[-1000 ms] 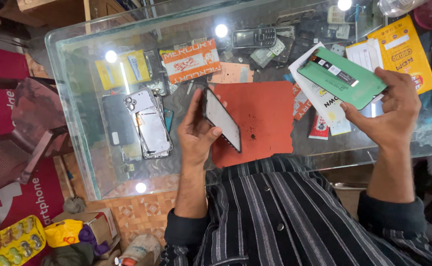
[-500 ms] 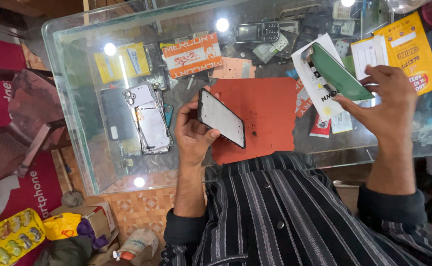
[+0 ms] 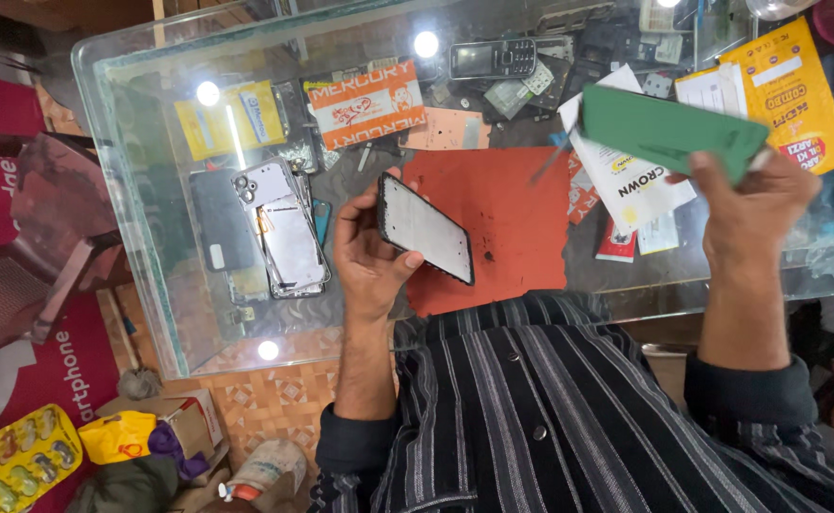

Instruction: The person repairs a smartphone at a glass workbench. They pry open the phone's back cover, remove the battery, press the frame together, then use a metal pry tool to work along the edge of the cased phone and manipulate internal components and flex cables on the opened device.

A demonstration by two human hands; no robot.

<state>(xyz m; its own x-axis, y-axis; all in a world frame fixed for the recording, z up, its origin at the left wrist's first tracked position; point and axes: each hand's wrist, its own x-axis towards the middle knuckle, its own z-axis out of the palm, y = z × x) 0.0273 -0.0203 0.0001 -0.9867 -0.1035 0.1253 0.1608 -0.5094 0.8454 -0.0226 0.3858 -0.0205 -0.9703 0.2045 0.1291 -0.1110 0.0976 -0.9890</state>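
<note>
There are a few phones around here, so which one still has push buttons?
The small dark keypad phone lying at the far side of the glass counter. The opened phone lying on the counter's left part shows only its bare back, and the left hand holds a flat buttonless screen panel.

1. A phone repair shop, by the look of it: a glass table (image 3: 151,190) serves as both counter and workbench.
2. An opened phone (image 3: 284,228) lies there with its back off, and an old keypad phone (image 3: 493,59) sits further along.
3. A red work mat (image 3: 521,218) covers the middle, with small parts and tools (image 3: 616,47) scattered behind it.
4. Packets of spares lie about: yellow packets (image 3: 231,119), an orange-and-white pack (image 3: 364,103) and a white sleeve (image 3: 635,190).
5. A phone screen panel (image 3: 424,230) and a green card (image 3: 669,128) are in hand.
6. Red shop signage (image 3: 46,370) stands below the table.
</note>
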